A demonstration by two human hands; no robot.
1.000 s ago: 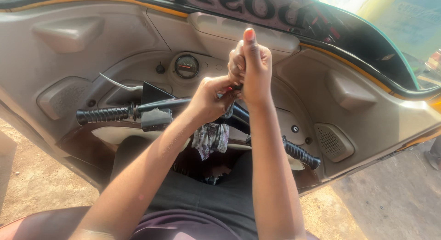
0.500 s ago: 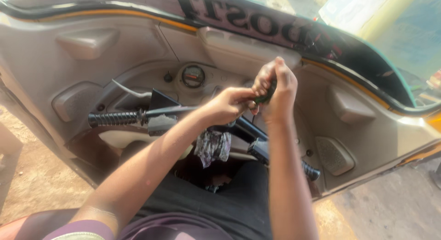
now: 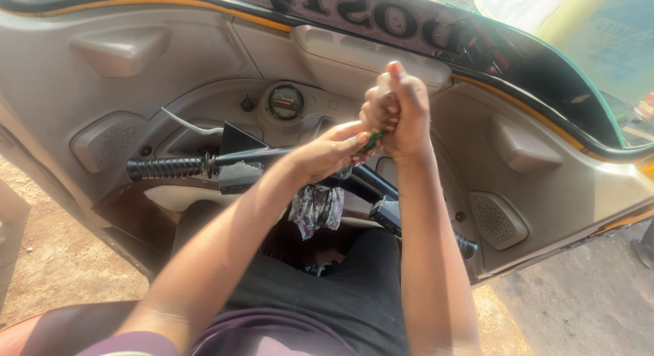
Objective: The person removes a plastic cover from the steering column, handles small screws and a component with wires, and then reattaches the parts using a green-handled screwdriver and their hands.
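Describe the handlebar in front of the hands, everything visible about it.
The handlebar is a dark metal bar crossing the beige dashboard, turned so its far end drops lower right. Its near end carries a ribbed black rubber sleeve; a boxy switch housing sits beside it. A patterned cloth hangs at the middle. The left hand lies over the centre; whether it touches is unclear.

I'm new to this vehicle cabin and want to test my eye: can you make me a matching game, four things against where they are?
1 round gauge
2 patterned rag
3 ribbed black grip
4 speaker grille

a far left of the handlebar
b lower right of the dash
c hanging under the hands
d centre of the dash, above the bar

Pairs: 1-d, 2-c, 3-a, 4-b
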